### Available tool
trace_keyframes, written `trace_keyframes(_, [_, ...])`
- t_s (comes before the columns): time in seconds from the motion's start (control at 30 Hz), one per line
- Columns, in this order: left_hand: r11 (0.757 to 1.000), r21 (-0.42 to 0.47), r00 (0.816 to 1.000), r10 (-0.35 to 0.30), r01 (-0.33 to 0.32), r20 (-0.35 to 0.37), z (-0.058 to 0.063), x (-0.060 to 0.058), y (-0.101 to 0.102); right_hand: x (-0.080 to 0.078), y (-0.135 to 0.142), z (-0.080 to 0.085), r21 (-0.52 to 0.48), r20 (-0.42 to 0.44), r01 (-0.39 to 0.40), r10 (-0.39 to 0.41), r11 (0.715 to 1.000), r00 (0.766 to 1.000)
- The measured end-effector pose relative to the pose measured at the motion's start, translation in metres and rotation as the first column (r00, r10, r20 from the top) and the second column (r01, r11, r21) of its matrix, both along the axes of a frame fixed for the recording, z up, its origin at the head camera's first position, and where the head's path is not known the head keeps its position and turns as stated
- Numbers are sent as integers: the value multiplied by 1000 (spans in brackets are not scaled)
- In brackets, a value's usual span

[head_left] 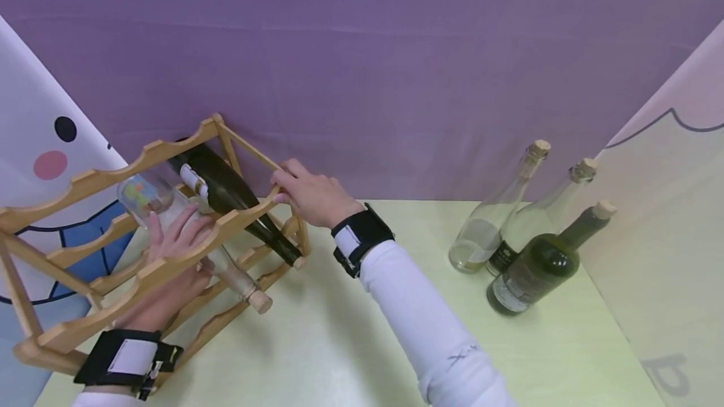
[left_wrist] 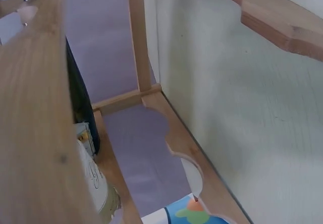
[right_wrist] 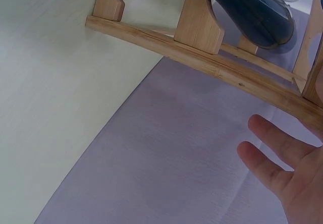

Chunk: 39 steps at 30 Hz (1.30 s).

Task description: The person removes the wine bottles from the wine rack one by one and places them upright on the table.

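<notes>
A wooden wine rack (head_left: 161,269) stands tilted on the left of the table. My left hand (head_left: 180,237) reaches in among its rails and holds a clear glass bottle (head_left: 229,269), whose corked neck points toward the lower right. Beside it, a dark wine bottle (head_left: 217,174) with a white label lies across the rack, neck toward the front. At the rack's right end, my right hand (head_left: 311,193) grips the upper corner. In the right wrist view, two fingers (right_wrist: 275,143) of that hand stretch free below the wooden end bar (right_wrist: 212,67). The left hand is outside the left wrist view.
Two clear corked bottles (head_left: 481,237) and a green corked bottle (head_left: 534,272) stand close together on the right of the pale table (head_left: 351,331). A purple cloth backdrop (head_left: 367,80) rises behind the table, with printed panels (head_left: 667,206) at the sides.
</notes>
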<state>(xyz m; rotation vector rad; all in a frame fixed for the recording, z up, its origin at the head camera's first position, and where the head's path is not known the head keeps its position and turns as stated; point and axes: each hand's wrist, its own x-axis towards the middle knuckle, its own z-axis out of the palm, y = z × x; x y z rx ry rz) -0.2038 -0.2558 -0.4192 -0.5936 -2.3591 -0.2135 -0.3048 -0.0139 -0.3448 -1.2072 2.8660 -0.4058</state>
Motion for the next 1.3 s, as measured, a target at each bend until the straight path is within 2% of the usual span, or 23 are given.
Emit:
trace_keyframes(0.13, [999, 19, 998, -35, 34, 48, 0, 6, 3, 0, 0, 0, -2, -1, -4, 4, 1000, 1000])
trace_keyframes(0.3, [993, -75, 995, -91, 94, 51, -3, 15, 5, 1, 1, 0, -4, 3, -4, 4, 1000, 1000])
trace_keyframes(0.4, [989, -106, 993, -98, 105, 68, -6, 20, 5, 0, 1, 0, -13, 2, -8, 8, 1000, 1000])
trace_keyframes(0.57, [990, -84, 982, -101, 115, 157, -12, 27, 8, 0, 0, 0, -7, 2, -8, 8, 1000, 1000])
trace_keyframes(0.67, [990, -45, 976, -126, 136, 177, -17, 31, 12, 0, -2, 0, 1, -3, -11, 11, 1000, 1000])
trace_keyframes(0.83, [989, -6, 978, -147, 150, 149, -21, 36, 17, 0, -2, 0, -7, -14, -23, 23, 1000, 1000])
trace_keyframes(1.07, [986, 30, 973, -170, 167, 157, -18, 42, 21, -1, 1, -1, -22, -15, -30, 30, 999, 999])
trace_keyframes(1.3, [960, 41, 952, -279, 276, 124, -13, 47, 30, -3, 2, -5, -47, -60, -61, 59, 997, 996])
